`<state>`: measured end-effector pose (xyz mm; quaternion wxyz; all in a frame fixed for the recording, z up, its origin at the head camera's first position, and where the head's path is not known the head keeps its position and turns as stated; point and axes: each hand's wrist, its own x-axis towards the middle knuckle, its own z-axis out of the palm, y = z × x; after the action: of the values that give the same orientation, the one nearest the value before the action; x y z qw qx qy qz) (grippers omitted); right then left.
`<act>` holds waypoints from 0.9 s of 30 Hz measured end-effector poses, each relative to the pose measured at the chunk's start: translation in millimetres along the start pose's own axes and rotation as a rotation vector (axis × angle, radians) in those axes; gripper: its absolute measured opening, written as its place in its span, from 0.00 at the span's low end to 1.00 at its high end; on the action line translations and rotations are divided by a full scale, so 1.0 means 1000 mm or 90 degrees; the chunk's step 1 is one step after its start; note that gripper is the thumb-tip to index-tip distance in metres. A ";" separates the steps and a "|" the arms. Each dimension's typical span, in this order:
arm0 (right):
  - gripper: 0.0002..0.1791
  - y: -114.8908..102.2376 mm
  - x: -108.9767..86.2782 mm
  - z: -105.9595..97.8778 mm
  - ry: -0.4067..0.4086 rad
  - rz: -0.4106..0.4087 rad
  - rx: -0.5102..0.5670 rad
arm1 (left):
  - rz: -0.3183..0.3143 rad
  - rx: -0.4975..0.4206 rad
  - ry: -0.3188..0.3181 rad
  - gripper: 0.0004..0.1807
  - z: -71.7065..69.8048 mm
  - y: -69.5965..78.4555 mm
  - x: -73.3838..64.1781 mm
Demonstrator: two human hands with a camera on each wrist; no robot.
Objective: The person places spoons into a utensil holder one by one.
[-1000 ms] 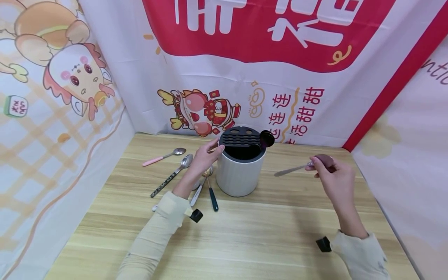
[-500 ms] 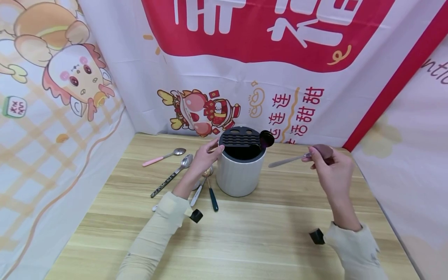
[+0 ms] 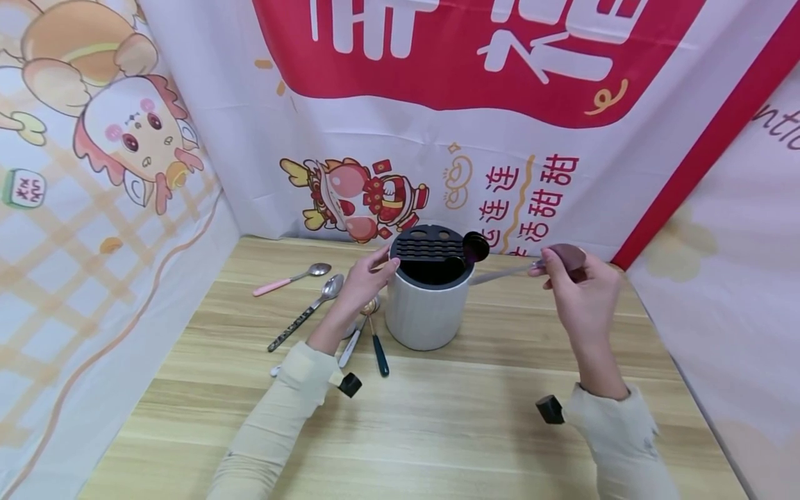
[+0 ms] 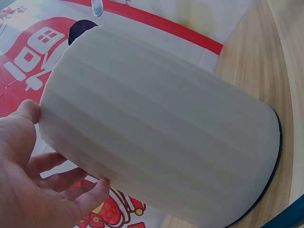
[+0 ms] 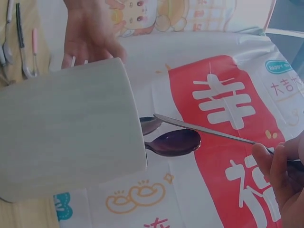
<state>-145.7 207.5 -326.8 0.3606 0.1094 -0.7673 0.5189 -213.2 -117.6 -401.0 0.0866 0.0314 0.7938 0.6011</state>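
Near the table's back stands a white utensil holder (image 3: 428,316) with a black slotted lid. My left hand (image 3: 369,278) holds its left side, thumb at the rim and fingers along the wall, as the left wrist view also shows. Dark spoon bowls (image 5: 173,142) stick out of its top in the right wrist view. My right hand (image 3: 587,298) pinches a spoon (image 3: 569,257) near its bowl, to the holder's right. The spoon's silver handle (image 5: 204,129) points left, its tip close to the holder's rim in the head view; whether they touch I cannot tell.
Left of the holder lie a pink-handled spoon (image 3: 273,287), a spoon with a black patterned handle (image 3: 294,326) and a green-handled utensil (image 3: 380,355). Other utensils beside them are partly hidden by the left arm. Printed cloth (image 3: 250,139) hangs behind the wooden table (image 3: 437,423).
My right hand has moved left and slightly up with the spoon, bringing its handle to the holder's rim. The left hand and the holder have stayed in place.
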 end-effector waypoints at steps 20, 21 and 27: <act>0.05 -0.003 0.004 0.039 -0.009 -0.064 -0.014 | -0.003 -0.001 -0.006 0.40 0.000 0.000 0.000; 0.05 -0.003 0.004 0.041 -0.014 -0.067 -0.013 | -0.006 -0.002 -0.007 0.39 -0.001 0.000 0.001; 0.05 -0.001 0.003 0.054 -0.036 -0.093 -0.029 | -0.026 0.002 -0.020 0.36 -0.002 0.011 -0.004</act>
<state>-170.9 160.7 -334.4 0.3781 0.1714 -0.7789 0.4702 -210.6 -117.3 -389.2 0.1116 0.0246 0.7937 0.5975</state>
